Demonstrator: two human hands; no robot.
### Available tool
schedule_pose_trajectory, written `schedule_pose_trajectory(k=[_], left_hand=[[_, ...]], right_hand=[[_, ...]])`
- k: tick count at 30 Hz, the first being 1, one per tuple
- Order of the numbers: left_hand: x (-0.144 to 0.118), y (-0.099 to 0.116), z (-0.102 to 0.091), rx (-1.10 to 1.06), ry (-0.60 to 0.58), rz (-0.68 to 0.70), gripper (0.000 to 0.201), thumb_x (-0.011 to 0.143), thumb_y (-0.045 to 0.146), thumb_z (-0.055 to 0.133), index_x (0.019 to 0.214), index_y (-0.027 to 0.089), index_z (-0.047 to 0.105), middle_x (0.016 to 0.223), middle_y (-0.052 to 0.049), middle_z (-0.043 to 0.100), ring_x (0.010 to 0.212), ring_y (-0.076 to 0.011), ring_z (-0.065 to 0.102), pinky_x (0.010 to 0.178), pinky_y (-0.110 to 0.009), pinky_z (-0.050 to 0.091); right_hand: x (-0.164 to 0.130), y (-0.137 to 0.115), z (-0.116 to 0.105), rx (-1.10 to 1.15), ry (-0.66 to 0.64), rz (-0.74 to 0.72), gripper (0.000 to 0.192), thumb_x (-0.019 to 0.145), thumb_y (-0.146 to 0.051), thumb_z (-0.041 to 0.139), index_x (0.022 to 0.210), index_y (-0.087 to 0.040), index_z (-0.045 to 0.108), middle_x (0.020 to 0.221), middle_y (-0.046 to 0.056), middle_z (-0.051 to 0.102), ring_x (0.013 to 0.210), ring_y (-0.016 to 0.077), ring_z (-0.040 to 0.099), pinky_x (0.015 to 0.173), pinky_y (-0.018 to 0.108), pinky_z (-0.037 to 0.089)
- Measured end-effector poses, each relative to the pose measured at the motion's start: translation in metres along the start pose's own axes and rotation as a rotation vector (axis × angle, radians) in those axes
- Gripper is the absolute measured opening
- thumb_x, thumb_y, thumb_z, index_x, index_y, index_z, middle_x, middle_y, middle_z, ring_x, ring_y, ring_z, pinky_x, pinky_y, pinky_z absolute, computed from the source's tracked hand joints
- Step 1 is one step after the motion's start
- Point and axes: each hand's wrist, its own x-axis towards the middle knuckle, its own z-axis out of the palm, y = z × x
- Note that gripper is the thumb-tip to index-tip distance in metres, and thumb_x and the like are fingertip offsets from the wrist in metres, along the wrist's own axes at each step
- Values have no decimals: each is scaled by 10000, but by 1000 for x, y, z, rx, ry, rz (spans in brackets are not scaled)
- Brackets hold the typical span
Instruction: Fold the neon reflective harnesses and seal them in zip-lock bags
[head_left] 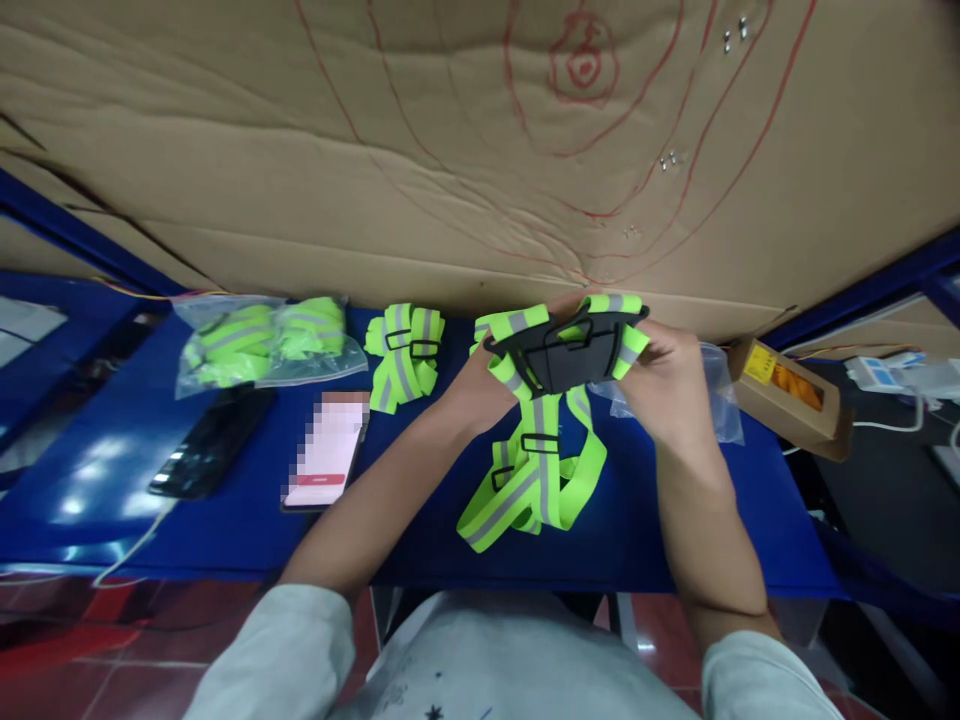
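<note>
Two hands (670, 385) have their grip closed on a green harness (544, 475), with phones (330, 450) left, box (776, 388) right, cardboard sheet (420, 150) behind.

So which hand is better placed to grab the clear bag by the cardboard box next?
Probably the right hand: it's close to the clear bag. The left hand is farther, past the black buckle. The right would likely release the green strap first.

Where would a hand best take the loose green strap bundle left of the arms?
Probably across the middle of the strap bundle, just below its black buckles, from above: it lies loose on the blue table, with cardboard rising behind, the phone near-left and the left forearm near-right.
</note>
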Motion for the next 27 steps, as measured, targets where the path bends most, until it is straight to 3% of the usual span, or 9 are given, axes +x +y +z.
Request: schedule_pose_trajectory(k=[2,4,7,9,11,14,18,22,27], left_hand=[[1,-8,-2,-5,37,24,745,799,732,797,1385,285,692,1246,-97,796,1368,-305,672,1176,-499,566],[3,-14,-3,55,54,66,781,710,636,918,1363,265,703,1220,-96,804,1375,-310,664,1215,-514,536],[6,-17,-3,119,70,95,733,696,649,910,1283,243,744,1179,-107,809,1366,-321,669,1241,-515,512],[7,-17,-2,123,76,90,716,712,693,871,1257,244,754,1169,-108,808,1357,-319,673,1233,-511,515],[6,-16,-1,142,84,81,707,719,703,855,1243,240,756,1152,-107,808,1351,-322,672,1228,-518,512],[1,-13,0,256,88,90,641,714,645,883,1188,228,771,1137,-113,807,1342,-348,667,1250,-553,476],[-4,-6,3,349,-12,143,549,690,566,929,1119,251,794,1135,-105,804,1330,-382,664,1218,-565,493],[-3,0,5,285,-93,104,530,754,535,907,1195,270,781,1156,-94,799,1332,-355,670,1152,-516,551],[-6,5,11,209,-221,76,660,685,456,990,1256,209,769,1236,-112,782,1392,-351,644,1258,-514,466]], right_hand=[[-1,2,4,-44,103,-24,224,901,-279,678,685,-225,708,713,0,654,725,175,627,676,315,531],[-2,2,1,-128,108,-26,217,859,-193,640,644,-210,663,692,-4,629,662,150,577,632,291,474],[-4,-3,-21,-193,-126,34,170,884,-216,677,717,-207,706,704,-1,684,632,154,612,617,289,499],[-6,-7,-42,-146,-310,67,94,918,-305,742,901,-221,781,828,11,767,713,183,701,671,308,581],[-7,-10,-59,-122,-331,40,357,900,-393,823,1226,-253,780,1141,46,811,946,227,772,852,366,652],[-7,-14,-66,-165,-250,-38,772,827,-446,919,1523,-277,631,1543,96,661,1309,296,704,1154,482,577],[-4,-18,-49,-153,-357,-43,553,833,-436,920,1346,-313,752,1370,33,778,1258,318,751,1164,529,591],[-4,-22,-38,-19,-301,-55,347,839,-377,918,1167,-343,810,1283,-20,811,1301,307,740,1197,517,584],[-13,-35,-43,10,-174,-95,281,865,-220,887,1105,-347,813,1308,-32,800,1373,325,698,1232,554,563]])
